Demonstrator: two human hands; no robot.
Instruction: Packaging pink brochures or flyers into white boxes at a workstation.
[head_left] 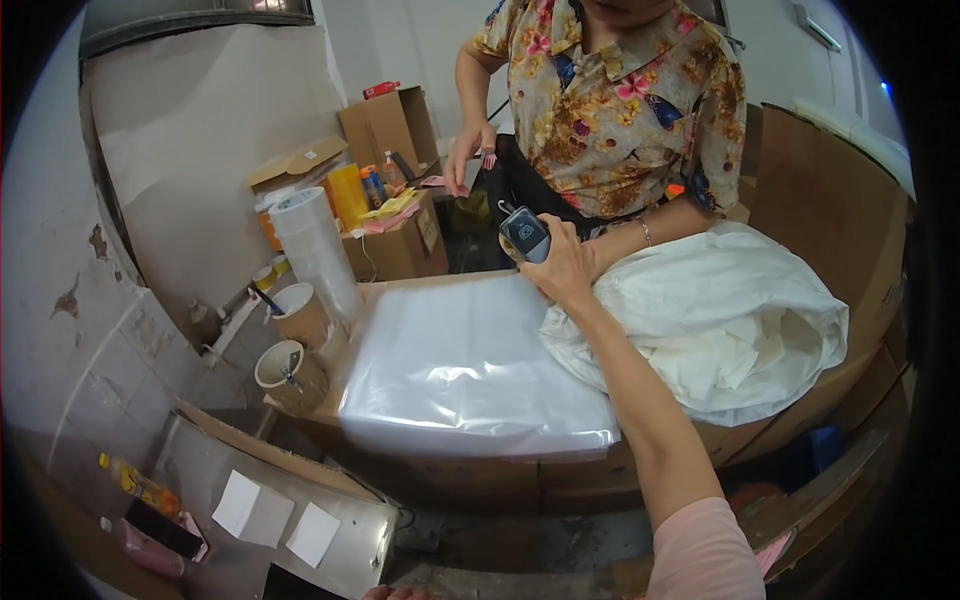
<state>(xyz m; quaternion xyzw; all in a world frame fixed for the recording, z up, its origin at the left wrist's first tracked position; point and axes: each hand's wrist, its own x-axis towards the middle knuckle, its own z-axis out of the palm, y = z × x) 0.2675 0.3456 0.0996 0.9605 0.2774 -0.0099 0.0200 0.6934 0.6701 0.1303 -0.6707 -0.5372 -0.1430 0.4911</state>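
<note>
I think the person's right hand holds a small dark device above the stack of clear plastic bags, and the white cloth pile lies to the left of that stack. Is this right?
Not quite. In the head view the right hand does hold the small dark device at the stack of clear plastic bags, but the white cloth pile lies to the right of that stack, not the left.

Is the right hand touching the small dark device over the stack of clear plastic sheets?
Touching. The head view shows the right hand wrapped around the lower end of the small dark device.

Open brown cartons (395,125) behind; clear plastic bag stack (465,365) centre.
</note>
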